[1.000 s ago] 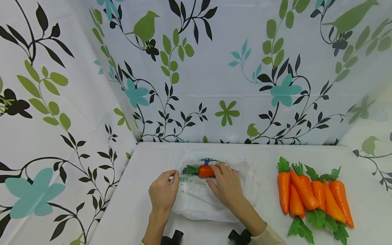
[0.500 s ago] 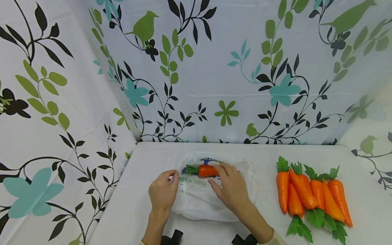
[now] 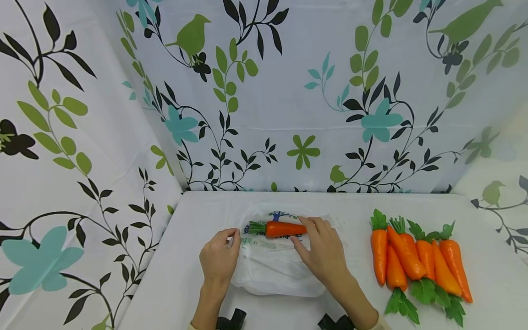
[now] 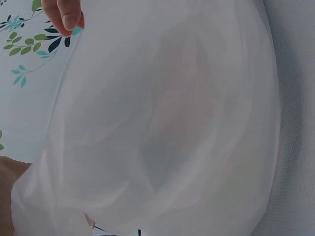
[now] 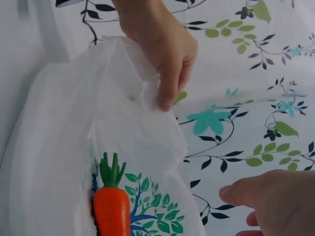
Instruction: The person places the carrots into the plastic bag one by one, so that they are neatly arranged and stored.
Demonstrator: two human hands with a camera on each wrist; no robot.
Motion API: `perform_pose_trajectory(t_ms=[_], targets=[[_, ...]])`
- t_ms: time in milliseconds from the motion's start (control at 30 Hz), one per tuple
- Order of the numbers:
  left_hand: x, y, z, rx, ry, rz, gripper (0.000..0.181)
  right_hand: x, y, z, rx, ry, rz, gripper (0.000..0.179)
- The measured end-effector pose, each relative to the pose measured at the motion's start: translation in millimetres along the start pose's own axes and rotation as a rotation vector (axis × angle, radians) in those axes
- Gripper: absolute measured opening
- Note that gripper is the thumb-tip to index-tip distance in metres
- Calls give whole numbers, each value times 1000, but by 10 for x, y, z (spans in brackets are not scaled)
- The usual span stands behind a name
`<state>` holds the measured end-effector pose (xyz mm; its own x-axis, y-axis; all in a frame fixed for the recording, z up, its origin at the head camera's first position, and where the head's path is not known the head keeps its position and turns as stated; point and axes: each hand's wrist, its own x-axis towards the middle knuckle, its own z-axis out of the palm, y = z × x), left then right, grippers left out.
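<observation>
A white translucent plastic bag (image 3: 276, 275) with a printed tree lies on the table, its near part puffed up. On top of it rests an orange carrot (image 3: 283, 229), green top to the left. My left hand (image 3: 220, 254) pinches the bag's left edge; in the right wrist view its thumb (image 5: 168, 91) presses along that edge. My right hand (image 3: 323, 250) is at the carrot's tip, fingers relaxed and thumb spread apart, overlapping the tip in the head view. The bag fills most of the left wrist view and hides much of my left hand (image 4: 12, 179).
Several orange carrots (image 3: 412, 261) with green leaves lie in a bunch on the right of the white table (image 3: 165, 284). Two black devices (image 3: 232, 319) sit at my wrists. A patterned curtain (image 3: 268, 114) rises behind and at the sides.
My right hand has slid right along the carrot toward its tip, uncovering more of the orange body. The left hand keeps its hold on the bag's edge.
</observation>
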<state>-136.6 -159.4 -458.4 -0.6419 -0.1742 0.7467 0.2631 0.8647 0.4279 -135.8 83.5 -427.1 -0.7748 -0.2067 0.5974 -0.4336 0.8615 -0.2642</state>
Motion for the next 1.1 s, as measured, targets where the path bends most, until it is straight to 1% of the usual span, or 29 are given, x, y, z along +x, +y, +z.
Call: perform_pose_trajectory(t_ms=[167,300,567,800,1100], targets=[[-19,-4,-6,-23,-31,-17,8,23,46,-95,17,19,26,52],[-16,-3,-18,-26,-37,-23,8,46,100,-180,28,24,65,53],[-4,0,-30,-23,-33,-28,7,85,286,-327,15,93,121,53],[9,-12,-25,-25,-24,-18,7,107,443,-400,41,163,149,51],[8,-31,-7,-1,-7,-16,9,95,603,-501,7,194,215,48]])
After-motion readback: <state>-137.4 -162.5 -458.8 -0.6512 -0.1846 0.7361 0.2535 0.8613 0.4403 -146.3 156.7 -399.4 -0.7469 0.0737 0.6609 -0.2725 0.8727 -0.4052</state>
